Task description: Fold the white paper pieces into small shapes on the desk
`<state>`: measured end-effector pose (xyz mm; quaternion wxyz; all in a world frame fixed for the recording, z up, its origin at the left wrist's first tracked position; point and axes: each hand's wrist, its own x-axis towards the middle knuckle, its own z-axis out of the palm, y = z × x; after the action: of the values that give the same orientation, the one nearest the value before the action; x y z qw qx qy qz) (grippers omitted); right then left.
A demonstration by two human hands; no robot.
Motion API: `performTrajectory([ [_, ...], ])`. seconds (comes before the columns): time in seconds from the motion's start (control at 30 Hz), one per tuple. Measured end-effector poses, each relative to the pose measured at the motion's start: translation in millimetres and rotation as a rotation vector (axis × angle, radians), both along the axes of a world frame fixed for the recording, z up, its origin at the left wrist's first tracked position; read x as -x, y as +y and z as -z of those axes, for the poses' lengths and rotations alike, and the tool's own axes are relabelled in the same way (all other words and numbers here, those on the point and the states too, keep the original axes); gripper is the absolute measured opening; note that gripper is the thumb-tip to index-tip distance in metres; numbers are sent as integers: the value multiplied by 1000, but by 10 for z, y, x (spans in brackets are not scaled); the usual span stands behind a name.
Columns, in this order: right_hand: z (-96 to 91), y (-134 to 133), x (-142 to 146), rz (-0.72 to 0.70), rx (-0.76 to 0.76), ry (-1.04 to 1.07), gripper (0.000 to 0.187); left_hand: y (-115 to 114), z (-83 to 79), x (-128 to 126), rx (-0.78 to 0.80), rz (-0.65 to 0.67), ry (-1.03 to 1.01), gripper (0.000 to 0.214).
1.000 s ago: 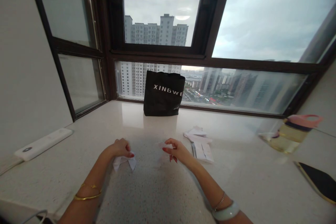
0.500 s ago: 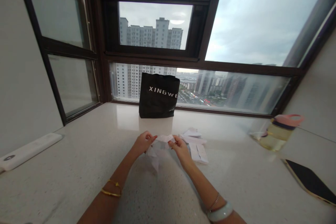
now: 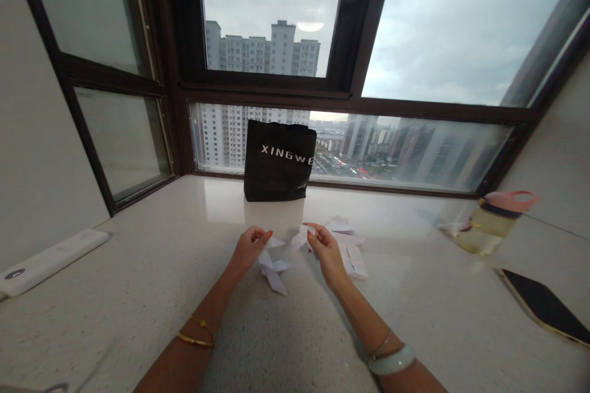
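Note:
My left hand (image 3: 249,247) pinches a folded white paper shape (image 3: 271,267) whose points hang down toward the speckled countertop (image 3: 138,282). Just right of it, my right hand (image 3: 325,249) pinches a small white paper piece (image 3: 300,237) between thumb and fingers. The two hands are close together, a little above the counter, a short gap between their papers. A pile of more white folded papers (image 3: 349,252) lies just right of my right hand.
A black bag with white letters (image 3: 278,161) stands by the window behind the hands. A white power strip (image 3: 48,260) lies far left. A bottle with a pink lid (image 3: 491,222) and a dark phone (image 3: 544,306) sit at the right.
My hands came together from apart, lifting the paper off the counter. Since half a second ago they have drawn slightly apart, each keeping a piece of white paper.

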<state>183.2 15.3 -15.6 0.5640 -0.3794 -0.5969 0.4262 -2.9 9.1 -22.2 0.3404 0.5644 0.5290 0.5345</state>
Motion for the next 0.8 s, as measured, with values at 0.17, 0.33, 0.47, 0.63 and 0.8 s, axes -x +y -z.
performTrajectory([
  [0.17, -106, -141, 118, -203, 23, 39, 48, -49, -31, -53, -1, 90, 59, 47],
  [0.33, 42, -165, 292, -175, 10, -90, 45, -109, -50, -186, -55, 162, -121, 50],
  [0.47, 167, -72, 286, -94, 56, -126, 38, -146, -34, -260, -15, 158, -404, 53],
  [0.63, 157, -59, 262, -66, 122, -69, 34, -205, -52, -308, 131, 269, -656, 48],
  [0.8, 97, -121, 264, 1, 50, -61, 33, -206, -47, -310, 202, 389, -669, 33],
])
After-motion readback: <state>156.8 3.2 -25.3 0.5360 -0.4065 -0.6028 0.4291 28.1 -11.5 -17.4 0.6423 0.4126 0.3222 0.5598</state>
